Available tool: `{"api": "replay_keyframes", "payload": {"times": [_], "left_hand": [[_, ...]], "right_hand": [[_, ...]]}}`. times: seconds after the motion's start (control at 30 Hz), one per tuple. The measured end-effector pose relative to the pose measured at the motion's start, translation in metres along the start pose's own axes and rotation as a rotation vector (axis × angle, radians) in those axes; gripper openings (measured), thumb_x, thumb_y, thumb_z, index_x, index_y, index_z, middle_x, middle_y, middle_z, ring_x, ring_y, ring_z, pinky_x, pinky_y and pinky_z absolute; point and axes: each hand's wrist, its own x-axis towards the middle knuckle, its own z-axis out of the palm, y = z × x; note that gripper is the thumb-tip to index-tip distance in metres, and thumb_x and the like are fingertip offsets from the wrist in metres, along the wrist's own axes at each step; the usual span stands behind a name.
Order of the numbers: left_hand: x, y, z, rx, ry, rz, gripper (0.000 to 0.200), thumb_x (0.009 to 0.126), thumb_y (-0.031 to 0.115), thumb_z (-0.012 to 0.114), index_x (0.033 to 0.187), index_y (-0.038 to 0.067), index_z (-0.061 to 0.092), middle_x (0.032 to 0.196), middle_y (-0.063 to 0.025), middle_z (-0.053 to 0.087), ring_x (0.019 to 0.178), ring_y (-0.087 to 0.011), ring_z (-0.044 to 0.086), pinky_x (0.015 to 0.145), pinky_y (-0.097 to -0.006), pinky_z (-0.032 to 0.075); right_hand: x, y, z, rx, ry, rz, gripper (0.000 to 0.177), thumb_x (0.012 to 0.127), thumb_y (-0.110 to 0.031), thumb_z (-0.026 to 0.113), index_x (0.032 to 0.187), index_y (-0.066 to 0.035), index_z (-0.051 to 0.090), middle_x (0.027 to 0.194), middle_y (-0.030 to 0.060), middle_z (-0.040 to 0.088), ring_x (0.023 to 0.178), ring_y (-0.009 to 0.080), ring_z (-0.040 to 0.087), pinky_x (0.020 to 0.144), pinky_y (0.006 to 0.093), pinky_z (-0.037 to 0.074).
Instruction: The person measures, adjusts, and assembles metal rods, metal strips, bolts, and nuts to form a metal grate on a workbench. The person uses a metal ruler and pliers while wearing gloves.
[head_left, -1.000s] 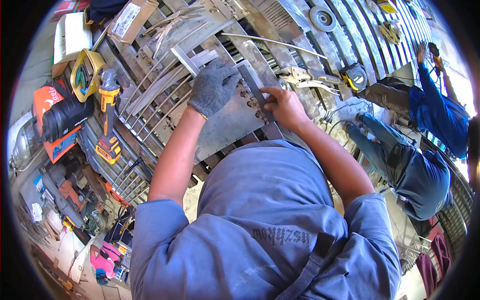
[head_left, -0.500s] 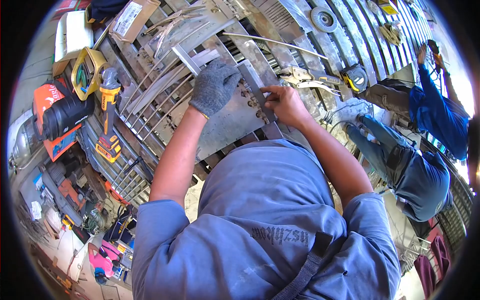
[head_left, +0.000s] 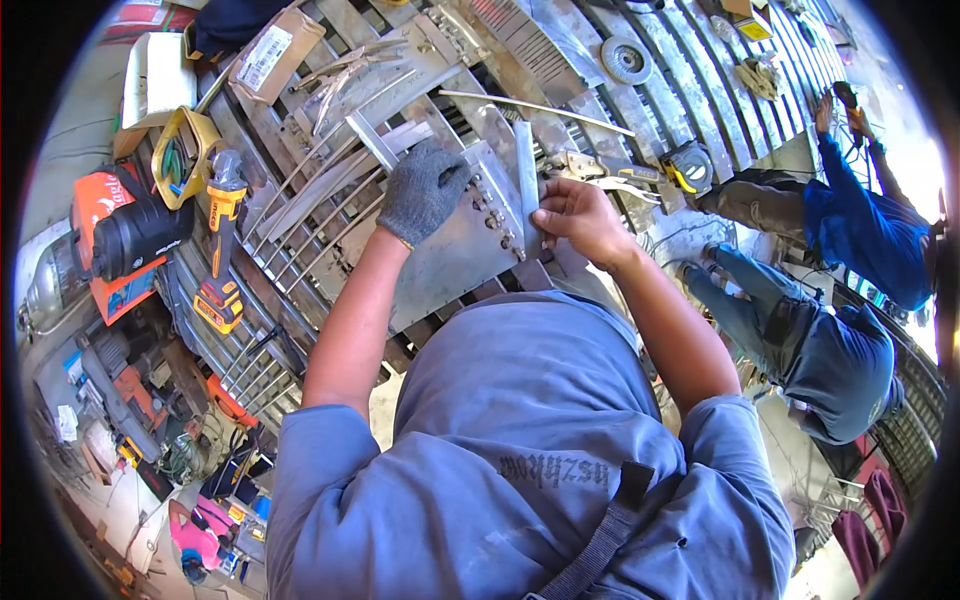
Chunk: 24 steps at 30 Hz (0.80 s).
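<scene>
My left hand (head_left: 427, 190), in a grey knit glove, is closed with curled fingers above the upper part of a flat metal plate (head_left: 425, 275). Whatever those fingers may hold is hidden. A narrow flat metal bar (head_left: 526, 180) is pinched between the thumb and fingers of my bare right hand (head_left: 582, 222). It stands along the plate's right side, beside a row of rough weld blobs (head_left: 492, 208). Locking pliers (head_left: 600, 168) lie just beyond my right hand.
An angle grinder (head_left: 222, 215) and a yellow container (head_left: 185, 150) are at left. Thin metal rods (head_left: 330, 235) lie beside the plate on the slatted metal bench (head_left: 690, 90). A tape measure (head_left: 688, 165) sits at right, near two people (head_left: 835, 350). A cardboard box (head_left: 275, 55) is at the back.
My right hand has shifted the bar slightly right and turned it, uncovering more of the weld blobs. My gloved left hand has drawn back a little from the bar.
</scene>
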Motion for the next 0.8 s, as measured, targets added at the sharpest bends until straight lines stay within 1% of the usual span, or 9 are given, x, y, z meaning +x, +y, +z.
{"api": "replay_keyframes", "payload": {"times": [0.07,0.2,0.23,0.3,0.33,0.53,0.6,0.73,0.8], "left_hand": [[-0.002,0.0,-0.001,-0.026,-0.007,-0.034,0.019,0.095,0.024,0.08,0.101,0.006,0.079,0.099,-0.0195,0.074,0.099,-0.0431,0.07,0.092,-0.0541,0.056],[-0.005,0.003,-0.001,-0.016,0.0,-0.048,0.021,0.098,0.024,0.078,0.104,0.005,0.079,0.109,-0.0218,0.076,0.112,-0.0449,0.068,0.104,-0.0546,0.053],[-0.007,0.004,-0.004,0.039,0.02,0.011,0.021,0.098,0.024,0.077,0.105,0.004,0.079,0.111,-0.0213,0.076,0.113,-0.0446,0.067,0.105,-0.0541,0.053],[-0.004,0.018,-0.014,0.153,0.058,0.122,0.021,0.1,0.023,0.075,0.107,0.004,0.078,0.113,-0.0204,0.076,0.116,-0.044,0.066,0.107,-0.053,0.052],[-0.005,0.035,-0.021,0.103,0.081,0.0,0.021,0.099,0.022,0.075,0.108,0.004,0.077,0.114,-0.0191,0.076,0.117,-0.0435,0.065,0.107,-0.0527,0.051],[-0.014,0.086,-0.049,0.146,0.112,-0.055,0.019,0.097,0.023,0.075,0.102,0.004,0.077,0.107,-0.0163,0.074,0.107,-0.0418,0.065,0.098,-0.0533,0.052],[-0.02,0.089,-0.05,0.163,0.114,-0.047,0.024,0.097,0.024,0.079,0.11,0.003,0.078,0.11,-0.0194,0.074,0.107,-0.0415,0.069,0.097,-0.0505,0.055],[-0.031,0.1,-0.054,0.187,0.089,-0.02,0.027,0.097,0.024,0.081,0.114,0.003,0.079,0.112,-0.0201,0.074,0.107,-0.0413,0.07,0.097,-0.049,0.057],[-0.033,0.109,-0.054,0.159,0.128,-0.039,0.021,0.095,0.026,0.078,0.101,0.006,0.078,0.11,-0.0162,0.075,0.105,-0.0408,0.067,0.097,-0.0507,0.054]], "right_hand": [[-0.01,-0.012,-0.007,0.317,-0.114,-0.034,0.029,0.102,-0.006,0.082,0.125,0.003,0.066,0.1,0.0073,0.076,0.082,0.017,0.074,0.072,0.0333,0.062],[-0.041,-0.053,0.002,0.781,-0.1,-0.118,0.013,0.11,-0.006,0.068,0.123,-0.001,0.067,0.101,0.0071,0.076,0.083,0.0192,0.075,0.071,0.032,0.061],[-0.045,-0.059,-0.001,0.826,-0.125,-0.131,0.011,0.111,-0.007,0.067,0.12,-0.001,0.067,0.101,0.008,0.076,0.082,0.0185,0.074,0.072,0.0298,0.062],[-0.046,-0.056,-0.011,0.943,-0.231,-0.19,0.024,0.111,-0.008,0.067,0.127,0.008,0.063,0.104,0.0148,0.07,0.088,0.0189,0.072,0.068,0.0255,0.063],[-0.051,-0.058,-0.014,0.958,-0.225,-0.186,0.023,0.111,-0.007,0.067,0.127,0.009,0.062,0.104,0.0151,0.069,0.089,0.0192,0.071,0.068,0.0254,0.064],[-0.077,-0.077,-0.014,1.067,-0.239,-0.148,0.023,0.11,-0.003,0.065,0.126,0.012,0.061,0.108,0.0154,0.066,0.092,0.0209,0.07,0.071,0.0243,0.066],[-0.081,-0.08,-0.013,1.087,-0.216,-0.138,0.022,0.109,-0.002,0.064,0.126,0.013,0.061,0.11,0.0158,0.066,0.092,0.0213,0.07,0.072,0.0243,0.067],[-0.09,-0.087,-0.008,1.077,-0.218,-0.142,0.017,0.112,-0.011,0.067,0.116,0.005,0.065,0.101,0.0163,0.073,0.084,0.0198,0.075,0.073,0.0218,0.067],[-0.091,-0.086,-0.009,1.069,-0.207,-0.155,0.017,0.112,-0.011,0.067,0.116,0.006,0.066,0.101,0.0161,0.073,0.085,0.0203,0.076,0.073,0.022,0.067]]}}
